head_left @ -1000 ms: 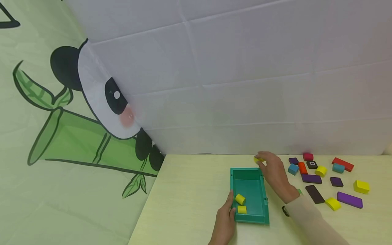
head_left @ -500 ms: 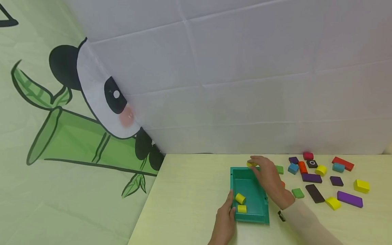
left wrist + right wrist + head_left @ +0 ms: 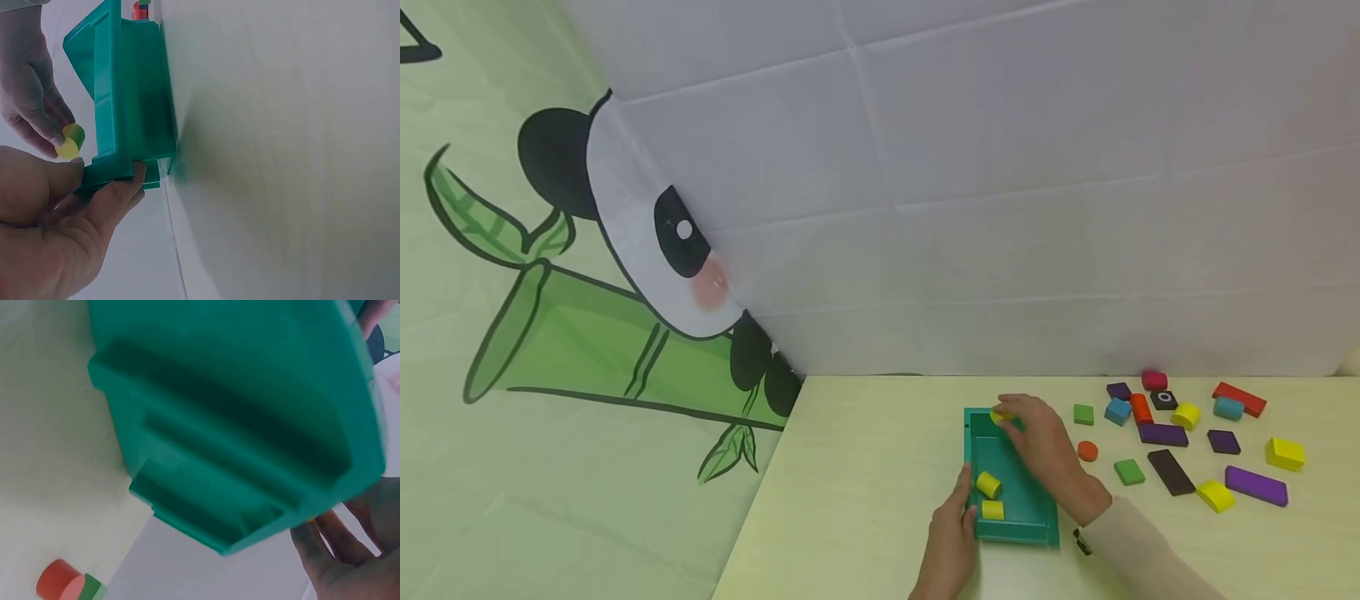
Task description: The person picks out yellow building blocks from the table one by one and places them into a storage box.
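Observation:
A green plastic bin (image 3: 1037,533) stands on the table with two yellow cylinder blocks (image 3: 988,485) inside, by its left wall. My left hand (image 3: 950,537) grips the bin at its near left side; in the left wrist view the thumb and fingers clasp its rim (image 3: 109,169). Above the bin's far end, my right hand (image 3: 1045,442) pinches another yellow cylinder block (image 3: 70,141) between thumb and fingertips. The right wrist view shows the bin's outer end large, with the right hand (image 3: 350,556) beyond it and the held block almost hidden.
Right of the bin lie two green blocks (image 3: 1129,472) and an orange disc (image 3: 1087,451). Farther right several blocks are scattered, among them a dark plank (image 3: 1170,472), a purple plank (image 3: 1256,486) and a red plank (image 3: 1239,399). A white cloth (image 3: 1000,208) hangs behind the table.
My right hand has moved left and nearer with the yellow cylinder block, from beyond the bin's far right corner to over its far end. My left hand and the bin stay put.

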A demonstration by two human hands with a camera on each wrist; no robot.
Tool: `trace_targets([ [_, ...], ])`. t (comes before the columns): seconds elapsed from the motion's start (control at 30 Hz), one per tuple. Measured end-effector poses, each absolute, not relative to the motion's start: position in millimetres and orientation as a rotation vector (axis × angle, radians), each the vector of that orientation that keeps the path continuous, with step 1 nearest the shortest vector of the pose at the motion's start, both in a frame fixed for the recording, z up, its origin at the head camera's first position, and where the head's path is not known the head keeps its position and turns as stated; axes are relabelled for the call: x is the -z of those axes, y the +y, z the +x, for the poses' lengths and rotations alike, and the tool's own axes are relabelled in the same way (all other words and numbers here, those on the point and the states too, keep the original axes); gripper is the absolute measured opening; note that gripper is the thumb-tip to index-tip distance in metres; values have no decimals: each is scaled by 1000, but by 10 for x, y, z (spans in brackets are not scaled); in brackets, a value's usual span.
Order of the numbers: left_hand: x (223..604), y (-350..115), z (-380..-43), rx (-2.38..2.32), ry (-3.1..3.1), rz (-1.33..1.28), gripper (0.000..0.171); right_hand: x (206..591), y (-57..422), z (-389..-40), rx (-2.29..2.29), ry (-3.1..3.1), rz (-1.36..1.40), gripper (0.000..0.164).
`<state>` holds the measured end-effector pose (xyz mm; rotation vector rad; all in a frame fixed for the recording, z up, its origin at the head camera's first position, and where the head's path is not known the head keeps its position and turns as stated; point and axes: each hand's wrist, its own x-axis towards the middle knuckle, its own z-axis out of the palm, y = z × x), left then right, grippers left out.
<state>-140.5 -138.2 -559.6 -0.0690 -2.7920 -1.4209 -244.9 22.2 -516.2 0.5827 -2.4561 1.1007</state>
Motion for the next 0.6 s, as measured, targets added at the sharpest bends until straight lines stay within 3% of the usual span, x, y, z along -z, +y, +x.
trace_targets([
  [0.6, 5616, -1391, -1410, 1458, -2757, -104, 58, 5262, 66, -2366, -1061, -2580, 651, 21],
])
